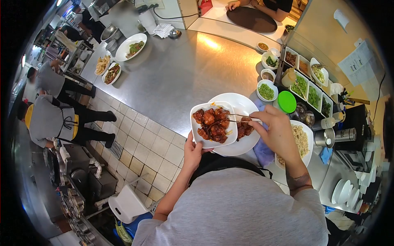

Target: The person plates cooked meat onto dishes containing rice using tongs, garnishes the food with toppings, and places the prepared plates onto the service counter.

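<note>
My left hand (pixel 193 153) is closed on the lower left rim of a small square white dish (pixel 198 139), which it holds up over a large white plate (pixel 243 148). Glossy, dark red sauced chunks (pixel 208 119) fill the dish. On the plate, beside the dish, lie more sauced pieces (pixel 245 129). My right hand (pixel 269 128) pinches a thin two-pronged utensil (pixel 242 115), chopsticks or slim tongs, I cannot tell which. Its prongs reach left over the dish to the chunks. Whether they grip a piece is unclear.
Right of the plate are a dish of pale rice-like food (pixel 301 141), a bowl of chopped greens (pixel 266 91), a green lid (pixel 287 101) and garnish trays (pixel 313 96). Filled dishes (pixel 131 47) stand at the counter's far left. Co-workers (pixel 55 119) stand left; another person's arms (pixel 250 7) rest beyond the counter.
</note>
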{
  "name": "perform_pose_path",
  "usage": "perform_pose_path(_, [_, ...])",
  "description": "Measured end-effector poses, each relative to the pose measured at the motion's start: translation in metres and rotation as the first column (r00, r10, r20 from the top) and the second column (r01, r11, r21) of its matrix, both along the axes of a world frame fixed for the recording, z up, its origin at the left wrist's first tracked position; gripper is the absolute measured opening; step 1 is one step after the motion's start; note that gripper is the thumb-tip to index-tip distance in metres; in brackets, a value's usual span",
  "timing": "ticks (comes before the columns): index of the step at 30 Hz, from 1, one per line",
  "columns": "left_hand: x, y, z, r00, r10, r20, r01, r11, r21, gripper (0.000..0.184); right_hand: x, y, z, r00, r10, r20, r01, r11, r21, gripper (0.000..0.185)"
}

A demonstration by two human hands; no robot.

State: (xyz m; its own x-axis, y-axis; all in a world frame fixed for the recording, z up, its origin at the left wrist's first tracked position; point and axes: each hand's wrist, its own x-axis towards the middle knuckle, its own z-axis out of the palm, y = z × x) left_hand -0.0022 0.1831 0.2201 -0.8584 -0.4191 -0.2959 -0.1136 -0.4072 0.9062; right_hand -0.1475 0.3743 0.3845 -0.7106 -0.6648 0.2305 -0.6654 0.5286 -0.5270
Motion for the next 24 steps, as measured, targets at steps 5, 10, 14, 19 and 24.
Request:
perform_pose_path(5, [0.002, -0.009, 0.001, 0.998, -0.067, 0.006, 0.067, 0.996, -0.060, 0.047, -0.004, -0.002, -0.002, 0.997, 0.073, -0.030, -0.073, 0.997, 0.005, 0.015])
perform_pose_path(10, [0.004, -0.017, -0.007, 1.000, -0.021, -0.009, 0.021, 0.999, 0.050, 0.046, -0.011, 0.004, -0.007, 0.996, -0.071, 0.047, 0.076, 0.992, -0.099, 0.017])
perform_pose_path(14, [0.009, -0.021, -0.017, 0.994, 0.111, 0.005, -0.111, 0.991, 0.080, 0.043, -0.007, 0.017, -0.009, 0.976, -0.177, 0.126, 0.204, 0.946, -0.253, 0.015])
perform_pose_path(19, [0.028, -0.033, -0.041, 0.963, 0.264, -0.056, -0.265, 0.964, -0.010, 0.046, -0.019, 0.092, -0.020, 0.750, -0.658, -0.061, 0.560, 0.681, -0.472, 0.015])
perform_pose_path(24, [0.040, -0.042, -0.014, 0.970, 0.236, 0.049, -0.230, 0.967, -0.111, 0.047, -0.010, 0.235, -0.002, 0.191, -0.945, -0.266, 0.811, 0.305, -0.500, 0.016])
